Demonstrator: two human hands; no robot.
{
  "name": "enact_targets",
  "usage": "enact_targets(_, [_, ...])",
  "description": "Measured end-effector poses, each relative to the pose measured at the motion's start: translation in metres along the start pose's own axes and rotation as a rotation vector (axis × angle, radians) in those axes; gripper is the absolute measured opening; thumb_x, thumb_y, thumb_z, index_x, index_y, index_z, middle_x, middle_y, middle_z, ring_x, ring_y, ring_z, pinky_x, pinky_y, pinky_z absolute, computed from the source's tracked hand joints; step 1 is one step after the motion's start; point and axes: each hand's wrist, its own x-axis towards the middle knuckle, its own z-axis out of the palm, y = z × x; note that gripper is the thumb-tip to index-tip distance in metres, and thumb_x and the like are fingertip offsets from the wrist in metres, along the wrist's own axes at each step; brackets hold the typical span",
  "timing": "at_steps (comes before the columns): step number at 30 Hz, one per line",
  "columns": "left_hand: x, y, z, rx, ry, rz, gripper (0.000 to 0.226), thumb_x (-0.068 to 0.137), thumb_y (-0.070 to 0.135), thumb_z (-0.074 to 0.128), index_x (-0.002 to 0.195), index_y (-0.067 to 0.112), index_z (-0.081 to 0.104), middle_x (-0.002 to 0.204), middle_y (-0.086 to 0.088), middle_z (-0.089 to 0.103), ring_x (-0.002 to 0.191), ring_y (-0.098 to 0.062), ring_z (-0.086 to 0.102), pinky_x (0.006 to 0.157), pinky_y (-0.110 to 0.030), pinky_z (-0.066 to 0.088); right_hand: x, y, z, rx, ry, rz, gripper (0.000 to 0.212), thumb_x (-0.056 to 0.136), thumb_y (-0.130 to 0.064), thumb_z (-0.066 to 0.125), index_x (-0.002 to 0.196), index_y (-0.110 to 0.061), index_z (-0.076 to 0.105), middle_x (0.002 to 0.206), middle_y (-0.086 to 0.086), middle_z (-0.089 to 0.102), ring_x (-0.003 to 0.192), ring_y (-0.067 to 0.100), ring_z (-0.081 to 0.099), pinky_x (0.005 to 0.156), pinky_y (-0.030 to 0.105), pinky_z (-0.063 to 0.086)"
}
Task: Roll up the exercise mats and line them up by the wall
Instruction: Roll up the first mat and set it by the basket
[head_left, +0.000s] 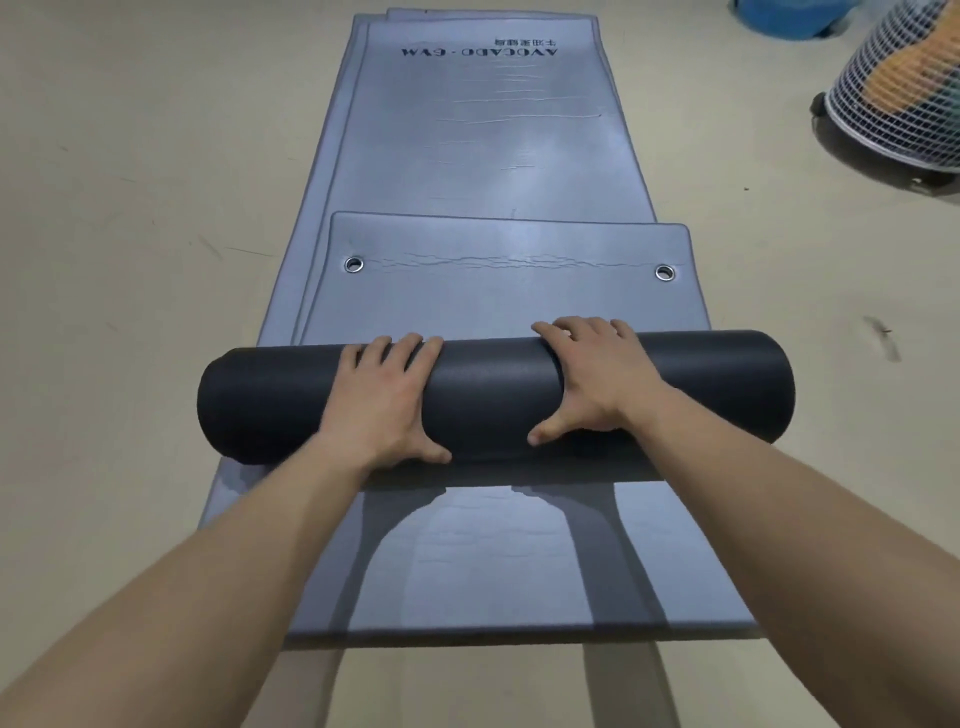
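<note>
Dark grey foam makes up the roll (493, 395) lying crosswise in front of us, on top of the flat mats (467, 145) that stretch away from us along the beige floor (130, 208). Staggered edges on their left side show more than one layer. Our left hand (384, 400) sits on the roll left of its middle and our right hand (597, 384) right of it, the two well apart. On both, the fingers bend over the crown of the roll toward its far side while the thumbs spread against the near side, so each hand clasps the roll. Just beyond the roll, the unrolled end (514, 301) of the same mat lies flat and silver-grey, with a left eyelet (354, 264) and a right eyelet (664, 272) near its far corners. Farther off, upside-down lettering (478, 52) on the top flat mat reads AVOCADO · GYM. At the right edge, off the mats, we see a white mesh-covered object (904, 104) on a dark base, orange showing through the mesh
</note>
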Motion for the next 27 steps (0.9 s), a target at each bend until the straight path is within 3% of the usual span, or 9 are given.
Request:
enact_targets(4, [0.042, -0.018, -0.027, -0.128, -0.155, 0.038, 0.136, 0.044, 0.089, 0.074, 0.156, 0.032, 0.025, 0.147, 0.003, 0.049, 0.126, -0.026, 0.054, 0.104, -0.045, 0.044, -0.017, 0.003, 0.036, -0.198, 0.137, -0.004, 0.148, 0.049, -0.084, 0.080, 0.161, -0.023, 0.006, 0.164, 0.012, 0.020, 0.151, 0.037, 0.020, 0.123, 0.060, 0.014])
enact_targets(8, [0.032, -0.004, 0.003, 0.063, -0.062, 0.031, 0.148, 0.048, 0.093, 0.067, 0.159, 0.029, -0.005, 0.164, -0.008, 0.018, 0.150, -0.037, 0.022, 0.121, -0.061, 0.018, 0.025, 0.018, 0.002, -0.129, 0.016, -0.043, 0.141, 0.043, -0.081, 0.083, 0.156, -0.027, 0.019, 0.149, 0.005, 0.040, 0.135, 0.031, 0.044, 0.111, 0.052, 0.035])
enact_targets(12, [0.051, -0.003, -0.017, 0.071, -0.071, 0.041, 0.132, 0.048, 0.088, 0.073, 0.153, 0.029, 0.018, 0.152, -0.002, 0.039, 0.130, -0.034, 0.046, 0.107, -0.055, 0.040, 0.039, 0.016, -0.024, -0.049, -0.149, -0.019, 0.129, 0.039, -0.079, 0.086, 0.146, -0.029, 0.034, 0.131, 0.000, 0.050, 0.109, 0.030, 0.060, 0.085, 0.042, 0.051])
enact_targets(14, [0.043, 0.001, -0.024, 0.103, -0.120, 0.111, 0.126, 0.047, 0.088, 0.073, 0.148, 0.030, 0.025, 0.141, 0.000, 0.047, 0.117, -0.030, 0.052, 0.093, -0.048, 0.046, 0.022, 0.015, -0.020, -0.006, -0.195, -0.007, 0.129, 0.040, -0.082, 0.085, 0.147, -0.030, 0.034, 0.134, -0.002, 0.050, 0.114, 0.030, 0.058, 0.091, 0.047, 0.052])
enact_targets(16, [0.033, 0.005, -0.028, 0.098, -0.178, 0.154, 0.124, 0.048, 0.088, 0.073, 0.148, 0.031, 0.027, 0.138, 0.001, 0.048, 0.112, -0.028, 0.054, 0.088, -0.044, 0.047, -0.013, 0.015, -0.002, 0.004, -0.134, 0.035, 0.138, 0.043, -0.085, 0.080, 0.156, -0.031, 0.022, 0.154, -0.002, 0.039, 0.137, 0.030, 0.044, 0.114, 0.062, 0.034])
enact_targets(18, [0.036, 0.001, -0.037, 0.038, -0.268, 0.139, 0.124, 0.049, 0.085, 0.076, 0.150, 0.033, 0.026, 0.139, 0.002, 0.048, 0.115, -0.027, 0.055, 0.091, -0.044, 0.049, -0.049, 0.010, 0.021, -0.052, -0.018, 0.083, 0.147, 0.046, -0.088, 0.076, 0.162, -0.030, 0.006, 0.167, 0.001, 0.018, 0.152, 0.030, 0.021, 0.122, 0.066, 0.012])
enact_targets(19, [0.039, -0.001, -0.039, 0.001, -0.287, 0.123, 0.126, 0.049, 0.084, 0.077, 0.151, 0.033, 0.025, 0.141, 0.002, 0.046, 0.118, -0.027, 0.054, 0.095, -0.045, 0.048, -0.052, 0.011, 0.029, -0.075, 0.017, 0.087, 0.146, 0.048, -0.087, 0.076, 0.161, -0.030, 0.003, 0.167, 0.002, 0.014, 0.154, 0.030, 0.017, 0.122, 0.065, 0.010])
enact_targets(24, [0.023, 0.011, -0.008, 0.078, -0.005, 0.024, 0.135, 0.051, 0.085, 0.074, 0.156, 0.023, 0.015, 0.157, -0.005, 0.028, 0.143, -0.033, 0.031, 0.117, -0.058, 0.026, 0.000, 0.034, -0.006, -0.001, -0.072, 0.039, 0.137, 0.045, -0.087, 0.075, 0.158, -0.034, 0.018, 0.156, -0.007, 0.038, 0.140, 0.023, 0.042, 0.113, 0.055, 0.033])
enact_targets(27, [0.041, 0.008, -0.012, 0.043, 0.020, 0.015, 0.128, 0.047, 0.087, 0.070, 0.151, 0.026, 0.025, 0.152, 0.000, 0.042, 0.134, -0.031, 0.045, 0.111, -0.053, 0.034, 0.020, 0.040, -0.028, 0.085, -0.149, 0.024, 0.127, 0.042, -0.082, 0.081, 0.151, -0.037, 0.033, 0.145, -0.009, 0.054, 0.128, 0.023, 0.054, 0.101, 0.046, 0.046])
